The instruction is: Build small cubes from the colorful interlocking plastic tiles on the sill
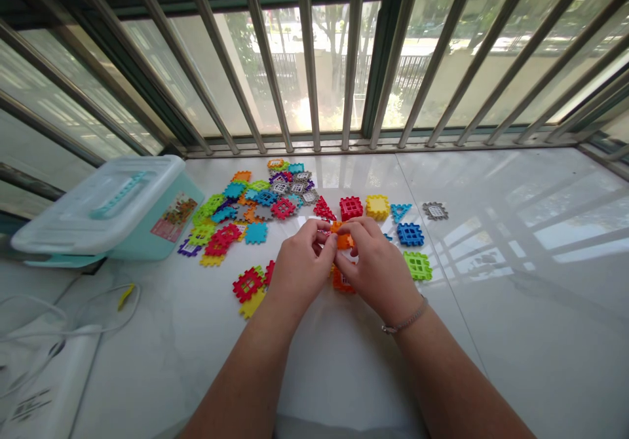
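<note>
Left forearm (246,373) and right forearm (442,373) poke in from the bottom of the view, reaching out over a white marble ledge (491,334). Left hand (302,265) and right hand (378,268) are right up against each other, fingers curled in tight and pinching an orange plastic waffle tile (343,240) between them, dead center on the ledge. Just below that, touching the hands, is an orange tile chunk (343,280), mostly hidden, so I can't tell how it's put together. There's a thin chain bracelet (404,316) on the right wrist.

Just past the hands sits a loose arc of pieces: red square tile (350,208), yellow square tile (377,207), cyan triangle tile (400,211), blue square tile (410,234), green square tile (417,266). Off to the left is a big messy tile heap (246,203) in every color. Further left, a mint storage box (177,229) with a white lid (98,206) sits near a white power strip (49,373). Steel window bars (304,52) run along the far edge.
</note>
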